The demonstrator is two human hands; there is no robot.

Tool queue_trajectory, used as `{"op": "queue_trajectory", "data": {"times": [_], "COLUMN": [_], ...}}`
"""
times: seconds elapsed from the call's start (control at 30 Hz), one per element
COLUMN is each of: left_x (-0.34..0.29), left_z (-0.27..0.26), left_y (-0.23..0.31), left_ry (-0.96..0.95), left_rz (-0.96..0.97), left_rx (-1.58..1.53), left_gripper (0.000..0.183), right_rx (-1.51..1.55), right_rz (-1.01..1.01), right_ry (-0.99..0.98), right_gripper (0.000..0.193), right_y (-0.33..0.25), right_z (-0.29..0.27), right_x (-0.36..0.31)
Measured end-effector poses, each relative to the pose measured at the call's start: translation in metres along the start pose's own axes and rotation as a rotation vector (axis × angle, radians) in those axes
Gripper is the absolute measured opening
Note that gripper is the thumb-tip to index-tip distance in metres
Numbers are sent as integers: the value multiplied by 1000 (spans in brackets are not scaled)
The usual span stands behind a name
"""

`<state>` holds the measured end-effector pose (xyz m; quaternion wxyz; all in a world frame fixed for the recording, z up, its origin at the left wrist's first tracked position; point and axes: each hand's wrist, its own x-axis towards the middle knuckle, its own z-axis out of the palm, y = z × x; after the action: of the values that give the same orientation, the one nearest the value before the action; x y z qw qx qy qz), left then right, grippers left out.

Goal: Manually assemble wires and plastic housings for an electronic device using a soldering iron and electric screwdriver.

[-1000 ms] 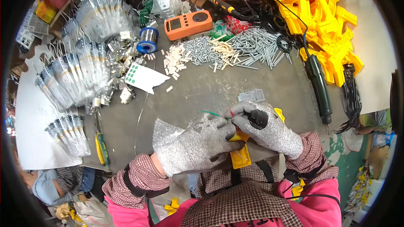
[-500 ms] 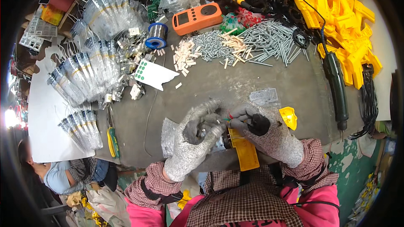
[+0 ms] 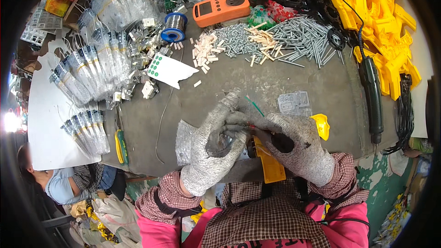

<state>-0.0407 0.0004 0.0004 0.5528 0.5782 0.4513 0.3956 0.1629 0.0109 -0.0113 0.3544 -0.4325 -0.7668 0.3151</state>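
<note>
The left hand has been brought to the right hand; a red wire appears pinched between them. Under the right, a yellow housing is pointed lengthwise toward the worktop's near edge.

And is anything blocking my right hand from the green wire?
Nothing visible: the lower end of the green wire meets your gloved right hand, though whether it's pinched there is hidden.

Place: assembly workshop | Evidence: workbench — screw pile, solder spool, orange meter, electric screwdriver
</note>
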Motion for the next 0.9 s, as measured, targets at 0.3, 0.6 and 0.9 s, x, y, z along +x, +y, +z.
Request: {"op": "queue_trajectory", "data": {"times": [0.3, 0.6, 0.9], "left_x": [4, 15, 12], "left_z": [2, 0, -1], "left_y": [1, 1, -8], "left_ry": [133, 151, 168], "left_rz": [-3, -77, -34], "left_rx": [103, -37, -51], "left_gripper": [59, 58, 62], "right_rx": [94, 229, 407], "right_rz": [149, 259, 122], "right_ry": [105, 12, 68], "right_gripper": [21, 13, 16], "right_y": [0, -5, 10], "right_z": [-4, 2, 15], "right_x": [9, 17, 13]}}
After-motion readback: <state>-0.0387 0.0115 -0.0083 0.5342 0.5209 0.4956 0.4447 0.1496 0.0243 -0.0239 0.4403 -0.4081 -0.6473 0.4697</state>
